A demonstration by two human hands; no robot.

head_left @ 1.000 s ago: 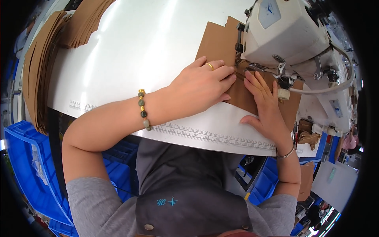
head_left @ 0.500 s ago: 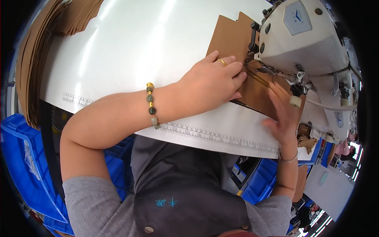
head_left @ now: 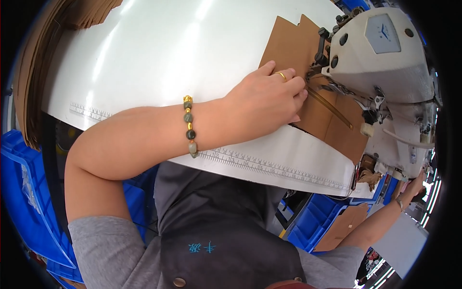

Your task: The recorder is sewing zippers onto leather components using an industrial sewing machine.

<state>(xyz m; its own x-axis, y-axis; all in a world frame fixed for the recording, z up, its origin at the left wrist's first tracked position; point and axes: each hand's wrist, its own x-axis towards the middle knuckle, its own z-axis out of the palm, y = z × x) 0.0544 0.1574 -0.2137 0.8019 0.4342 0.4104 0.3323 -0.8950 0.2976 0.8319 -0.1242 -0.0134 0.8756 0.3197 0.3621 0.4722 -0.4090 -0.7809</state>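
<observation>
My left hand (head_left: 269,98) lies over a flat brown panel (head_left: 284,43), fingers stretched and somewhat spread. A gold ring is on one finger, and the fingertips are right beside the working end of a white sewing machine (head_left: 375,58). The panel spreads on both sides of the machine's foot, with notched corners at its far end. A narrow brown strip (head_left: 332,110) runs across it from the foot toward the right. My right hand (head_left: 417,185) is out at the far right, beside the machine's right end; its fingers are too hidden and small to read.
The white table (head_left: 144,62) carries a printed ruler (head_left: 269,168) along its near edge. Stacked brown sheets (head_left: 33,72) stand at the left. Blue bins (head_left: 29,192) sit below at left, and another blue bin (head_left: 313,219) with a brown board (head_left: 341,226) is at right.
My right hand has left the panel and reached far right past the machine. My left hand stays on the panel. The whole view has shifted slightly.
</observation>
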